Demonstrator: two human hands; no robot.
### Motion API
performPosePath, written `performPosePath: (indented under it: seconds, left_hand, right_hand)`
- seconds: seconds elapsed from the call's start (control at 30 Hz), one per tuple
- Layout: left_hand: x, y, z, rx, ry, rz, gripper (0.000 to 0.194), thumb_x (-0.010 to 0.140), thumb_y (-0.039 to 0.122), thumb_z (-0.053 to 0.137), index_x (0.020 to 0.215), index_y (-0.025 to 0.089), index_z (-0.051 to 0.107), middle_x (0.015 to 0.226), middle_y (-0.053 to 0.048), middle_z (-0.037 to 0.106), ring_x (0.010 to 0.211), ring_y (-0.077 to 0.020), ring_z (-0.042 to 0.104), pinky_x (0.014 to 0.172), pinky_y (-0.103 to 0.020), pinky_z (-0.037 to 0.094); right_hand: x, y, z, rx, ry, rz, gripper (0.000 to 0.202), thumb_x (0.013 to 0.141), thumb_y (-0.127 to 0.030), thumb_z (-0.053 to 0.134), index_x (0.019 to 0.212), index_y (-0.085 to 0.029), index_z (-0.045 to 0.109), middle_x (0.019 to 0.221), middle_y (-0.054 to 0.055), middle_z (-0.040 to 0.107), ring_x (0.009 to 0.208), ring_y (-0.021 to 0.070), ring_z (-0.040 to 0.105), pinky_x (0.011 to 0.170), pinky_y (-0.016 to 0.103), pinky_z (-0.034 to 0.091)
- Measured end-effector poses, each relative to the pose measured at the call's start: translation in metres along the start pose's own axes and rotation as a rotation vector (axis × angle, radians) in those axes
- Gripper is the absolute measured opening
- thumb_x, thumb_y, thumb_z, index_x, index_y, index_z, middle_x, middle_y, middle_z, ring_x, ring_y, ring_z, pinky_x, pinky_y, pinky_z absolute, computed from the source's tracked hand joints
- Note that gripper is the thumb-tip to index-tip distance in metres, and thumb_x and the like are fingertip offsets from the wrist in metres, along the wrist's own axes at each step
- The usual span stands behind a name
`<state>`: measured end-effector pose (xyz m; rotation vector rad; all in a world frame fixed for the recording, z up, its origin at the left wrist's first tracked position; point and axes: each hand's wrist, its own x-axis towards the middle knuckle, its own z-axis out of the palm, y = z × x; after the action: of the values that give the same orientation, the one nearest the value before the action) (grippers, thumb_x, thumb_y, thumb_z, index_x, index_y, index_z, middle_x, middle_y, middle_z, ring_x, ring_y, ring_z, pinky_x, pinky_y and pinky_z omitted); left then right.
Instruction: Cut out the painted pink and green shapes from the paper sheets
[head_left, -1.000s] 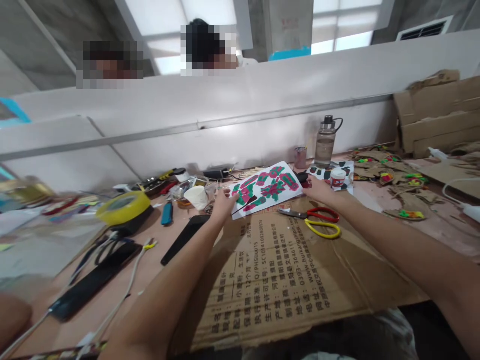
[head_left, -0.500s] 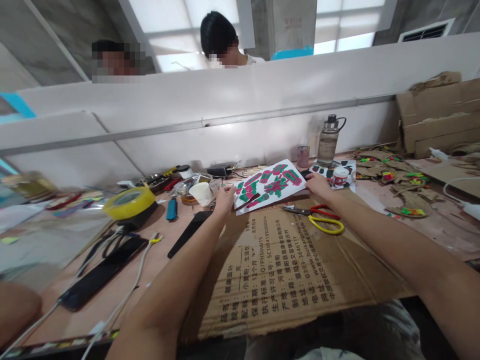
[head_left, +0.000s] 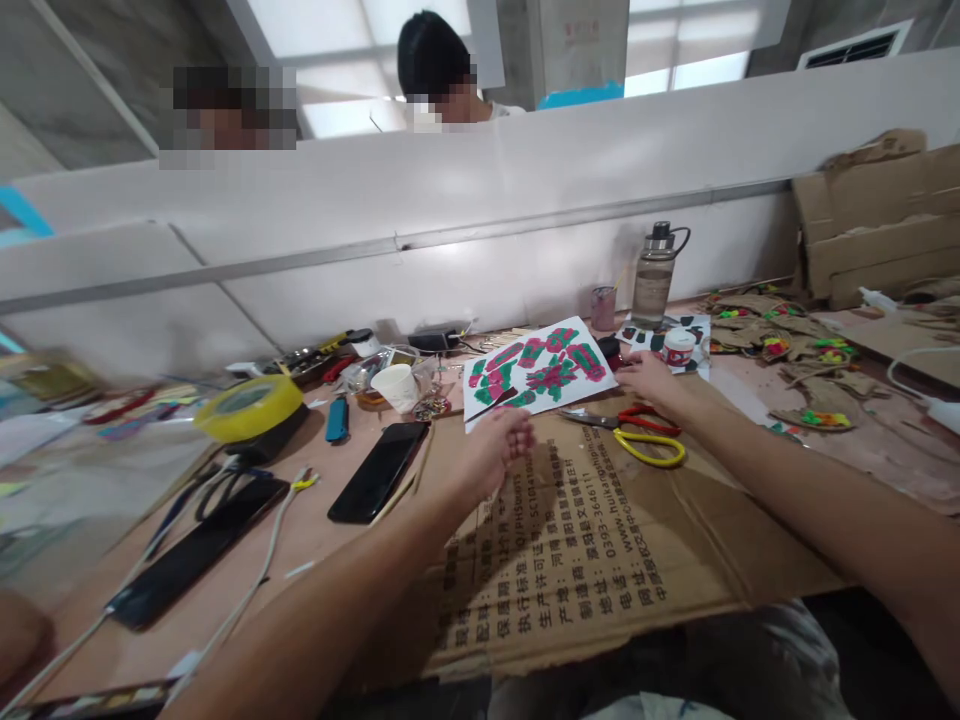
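Observation:
A white sheet of paper (head_left: 536, 368) painted with pink and green shapes lies at the far edge of the cardboard (head_left: 675, 540). My left hand (head_left: 504, 448) is over the cardboard just in front of the sheet, its fingers loosely bent and apart, holding nothing. At the sheet's right edge, my right hand (head_left: 646, 378) has its fingers stretched out; whether they touch the paper is hard to see. Scissors (head_left: 630, 432) with one red and one yellow handle lie between the hands. A black phone (head_left: 379, 472) rests left of my left forearm.
Left are a yellow tape roll (head_left: 251, 408), a blue cutter (head_left: 338, 420), a paper cup (head_left: 396, 385) and another phone (head_left: 199, 552) among cables. A water bottle (head_left: 654, 280) and a small white jar (head_left: 679, 348) stand behind my right hand. Cardboard pieces (head_left: 817, 400) lie right. Two people sit beyond the partition.
My left hand has let go of the sheet's left edge and moved right and toward me. The sheet has settled a little flatter. My right hand remains at its right edge.

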<state>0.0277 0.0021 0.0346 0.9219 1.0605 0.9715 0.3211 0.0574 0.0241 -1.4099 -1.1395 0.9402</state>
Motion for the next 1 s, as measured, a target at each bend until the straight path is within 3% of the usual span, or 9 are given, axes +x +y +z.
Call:
performPosePath:
  seconds: [0.1,0.23,0.37,0.47,0.57,0.73,0.83,0.93,1.0]
  left_hand:
    - [-0.023,-0.006,0.012,0.000,-0.128,-0.187,0.012,0.093,0.022,0.071,0.083,0.014,0.073,0.085,-0.011,0.076,0.075,-0.0160,0.071,0.074,-0.026,0.058]
    - [-0.028,0.001,0.012,-0.007,-0.070,-0.214,0.018,0.095,0.014,0.068,0.078,0.011,0.075,0.082,-0.011,0.077,0.072,-0.0144,0.071,0.075,-0.024,0.058]
    - [-0.027,0.010,0.014,0.001,0.002,-0.204,0.017,0.093,0.010,0.068,0.076,0.013,0.072,0.080,-0.011,0.077,0.065,-0.0136,0.069,0.069,-0.024,0.057]
    - [-0.028,0.017,0.013,0.039,0.087,-0.133,0.016,0.088,0.004,0.069,0.075,0.015,0.068,0.073,-0.007,0.073,0.060,-0.0124,0.065,0.061,-0.022,0.052]
    - [-0.024,0.022,-0.003,0.145,0.235,0.010,0.011,0.082,0.007,0.074,0.082,0.016,0.068,0.068,-0.002,0.067,0.055,-0.0116,0.060,0.053,-0.021,0.044]
    - [-0.004,0.024,-0.050,0.425,0.486,0.170,0.015,0.074,0.013,0.075,0.087,0.018,0.068,0.077,-0.002,0.069,0.063,-0.0147,0.063,0.054,-0.023,0.045]
    - [0.010,0.022,-0.071,0.537,0.499,0.095,0.019,0.074,0.019,0.074,0.092,0.019,0.067,0.070,-0.001,0.067,0.060,-0.0169,0.063,0.053,-0.025,0.045]
    - [0.022,0.022,-0.080,0.689,0.438,0.083,0.015,0.073,0.022,0.073,0.086,0.020,0.065,0.060,0.001,0.061,0.057,-0.0180,0.062,0.051,-0.024,0.042]
    - [0.030,0.023,-0.082,0.744,0.412,0.091,0.011,0.074,0.022,0.072,0.077,0.021,0.062,0.056,0.002,0.058,0.053,-0.0172,0.059,0.049,-0.024,0.039]
  right_hand:
    - [-0.017,0.006,-0.018,-0.318,-0.048,-0.167,0.029,0.073,-0.022,0.083,0.100,-0.023,0.074,0.104,0.009,0.079,0.101,0.0290,0.072,0.082,0.033,0.056]
    - [-0.044,0.018,-0.038,-0.921,-0.316,-0.409,0.022,0.090,-0.039,0.073,0.100,-0.020,0.076,0.107,0.013,0.078,0.098,0.0304,0.070,0.085,0.037,0.055]
    - [-0.065,0.019,-0.045,-1.122,-0.385,-0.445,0.028,0.095,-0.036,0.067,0.111,-0.017,0.079,0.114,0.020,0.076,0.100,0.0338,0.070,0.089,0.041,0.054]
    - [-0.070,0.017,-0.044,-1.070,-0.472,-0.410,0.031,0.096,-0.031,0.063,0.121,-0.018,0.077,0.118,0.019,0.076,0.102,0.0324,0.072,0.090,0.039,0.056]
    - [-0.072,0.016,-0.043,-0.987,-0.517,-0.389,0.031,0.090,-0.031,0.066,0.117,-0.019,0.076,0.114,0.016,0.078,0.099,0.0318,0.073,0.088,0.039,0.057]
    - [-0.074,0.006,-0.040,-0.682,-0.344,-0.447,0.049,0.086,-0.034,0.071,0.134,-0.024,0.064,0.129,0.014,0.076,0.105,0.0318,0.073,0.092,0.041,0.059]
    - [-0.067,-0.005,-0.035,-0.553,-0.261,-0.457,0.039,0.088,-0.038,0.067,0.125,-0.026,0.063,0.115,0.012,0.077,0.093,0.0298,0.072,0.083,0.042,0.060]
    - [-0.054,-0.009,-0.023,-0.370,-0.259,-0.349,0.038,0.085,-0.039,0.066,0.120,-0.027,0.060,0.092,0.006,0.071,0.072,0.0240,0.065,0.063,0.034,0.056]
    - [-0.046,-0.007,-0.015,-0.250,-0.242,-0.292,0.041,0.083,-0.044,0.066,0.120,-0.027,0.058,0.093,0.006,0.071,0.071,0.0232,0.064,0.060,0.033,0.055]
